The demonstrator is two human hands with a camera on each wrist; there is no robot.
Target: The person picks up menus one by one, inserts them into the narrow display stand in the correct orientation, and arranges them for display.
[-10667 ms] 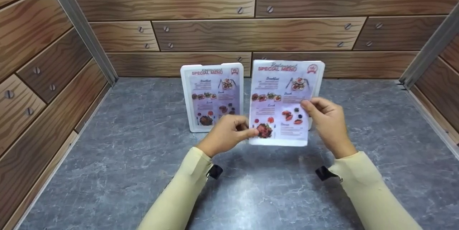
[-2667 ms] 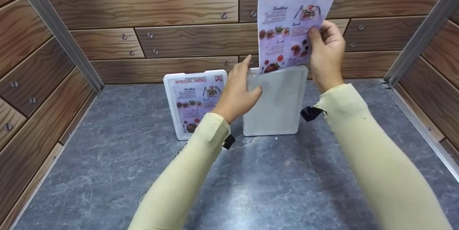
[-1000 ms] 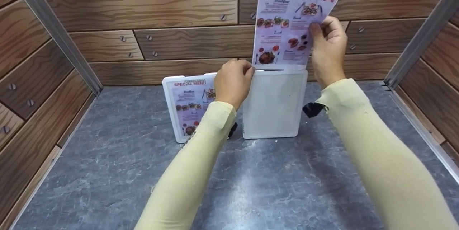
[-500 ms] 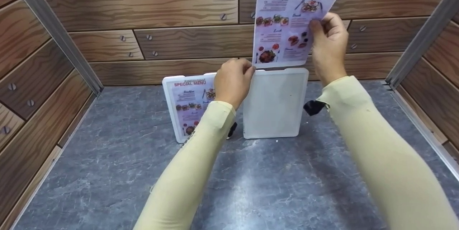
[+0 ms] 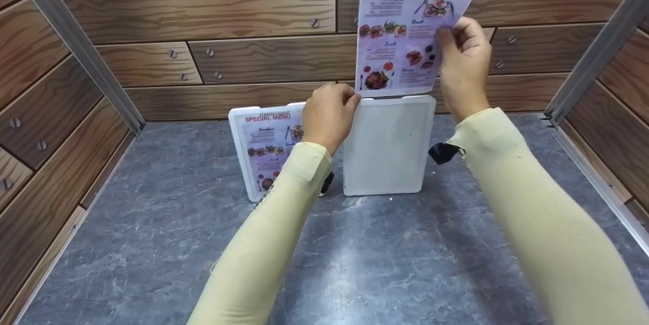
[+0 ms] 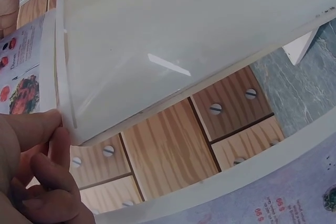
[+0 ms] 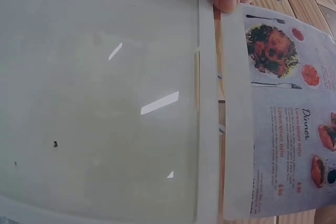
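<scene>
A printed paper menu (image 5: 385,56) headed "Restaurant SPECIAL MENU" is upright just above a blank white menu holder (image 5: 388,150) with a clear front. My right hand (image 5: 465,69) pinches the sheet's right edge, thumb in front. My left hand (image 5: 328,117) pinches the sheet's lower left corner at the holder's top left corner. A narrow gap shows between the sheet's lower edge and the holder's rim (image 7: 208,129) in the right wrist view. To the left stands a second white holder (image 5: 240,155) with a matching menu inside, partly hidden by my left hand and sleeve.
Both holders stand on a grey marbled tabletop (image 5: 167,233). Behind them rises a wood-plank patterned back wall (image 5: 263,59), with similar side walls and grey metal corner posts (image 5: 96,64). Small white specks lie near the blank holder's base.
The menu went from in front of the right-hand holder to above it, exposing the blank front. My left hand came to the sheet's lower corner. Over the last half second, little moves.
</scene>
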